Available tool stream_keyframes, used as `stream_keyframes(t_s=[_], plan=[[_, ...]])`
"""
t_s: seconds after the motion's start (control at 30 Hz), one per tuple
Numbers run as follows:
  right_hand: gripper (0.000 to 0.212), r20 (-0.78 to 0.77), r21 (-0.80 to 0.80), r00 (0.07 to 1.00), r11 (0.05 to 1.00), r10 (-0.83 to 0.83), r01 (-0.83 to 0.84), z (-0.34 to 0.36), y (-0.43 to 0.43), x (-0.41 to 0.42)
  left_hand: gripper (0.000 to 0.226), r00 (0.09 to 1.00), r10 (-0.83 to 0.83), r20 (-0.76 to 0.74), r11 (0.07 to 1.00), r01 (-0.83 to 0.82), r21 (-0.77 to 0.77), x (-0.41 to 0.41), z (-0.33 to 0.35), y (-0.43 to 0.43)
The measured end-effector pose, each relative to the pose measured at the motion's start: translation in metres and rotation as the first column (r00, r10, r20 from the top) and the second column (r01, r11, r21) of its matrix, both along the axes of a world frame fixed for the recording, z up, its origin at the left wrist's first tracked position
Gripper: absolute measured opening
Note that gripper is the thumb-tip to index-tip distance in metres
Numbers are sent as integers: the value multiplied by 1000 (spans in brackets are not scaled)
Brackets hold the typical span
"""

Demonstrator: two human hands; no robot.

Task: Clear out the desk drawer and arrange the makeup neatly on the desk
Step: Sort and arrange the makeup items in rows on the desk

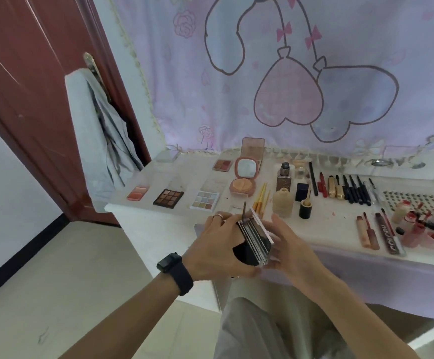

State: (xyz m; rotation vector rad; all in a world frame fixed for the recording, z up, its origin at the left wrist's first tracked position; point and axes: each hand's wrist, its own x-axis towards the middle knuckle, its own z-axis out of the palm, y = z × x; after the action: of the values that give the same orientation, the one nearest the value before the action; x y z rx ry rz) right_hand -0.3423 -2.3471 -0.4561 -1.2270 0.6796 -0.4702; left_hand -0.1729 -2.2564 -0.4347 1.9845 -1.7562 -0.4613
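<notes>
Left hand (215, 244), watch (175, 272) on wrist, grips a stack of thin palettes (256, 239) from its left; right hand (288, 244) clasps the other side. Stack held on edge, just above the counter's (158, 177) front edge. Beyond it, an open brown palette (168, 198) towards the left corner.

I hold a stack of thin compacts (256, 240) on edge over the desk's (158, 174) near edge; three open palettes (168, 198) lie rowed at left; pencils (353, 190) line the far right.
</notes>
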Motion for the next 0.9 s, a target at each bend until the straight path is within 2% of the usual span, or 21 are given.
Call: stream_keyframes(t_s=[0.07,0.1,0.13,0.2,0.3,0.37,0.43,0.53,0.73,0.9], plan=[[55,-17,-140,1000,990,-17,15,-1,-1,14,102,994,95,-61,995,-97,-35,20,10,5],[56,-60,-277,997,961,-38,21,-3,-1,21,100,984,151,-96,986,-157,-55,32,17,6],[48,-115,-451,991,893,-68,9,-6,-1,29,96,970,201,-134,975,-212,-68,48,25,6],[36,-260,-739,955,666,-142,-102,-16,-3,44,81,944,242,-223,962,-264,-73,78,43,1],[41,-317,-929,928,263,-195,-261,-29,-5,74,62,887,331,-323,926,-372,-73,120,68,-10],[43,-340,-940,924,40,-173,-339,-36,-6,93,60,850,380,-366,899,-433,-72,144,78,-20],[47,-384,-905,909,-128,-158,-405,-43,-10,113,58,846,437,-305,878,-475,-58,166,85,-35],[54,-419,-844,898,-306,-133,-439,-50,-16,142,58,830,530,-176,842,-540,-11,192,91,-58],[52,-442,-733,887,-517,-133,-442,-62,-32,173,69,824,564,-51,826,-561,63,238,87,-113],[50,-391,-754,916,-538,-94,-377,-68,-38,176,65,849,528,14,844,-526,105,252,78,-166]])
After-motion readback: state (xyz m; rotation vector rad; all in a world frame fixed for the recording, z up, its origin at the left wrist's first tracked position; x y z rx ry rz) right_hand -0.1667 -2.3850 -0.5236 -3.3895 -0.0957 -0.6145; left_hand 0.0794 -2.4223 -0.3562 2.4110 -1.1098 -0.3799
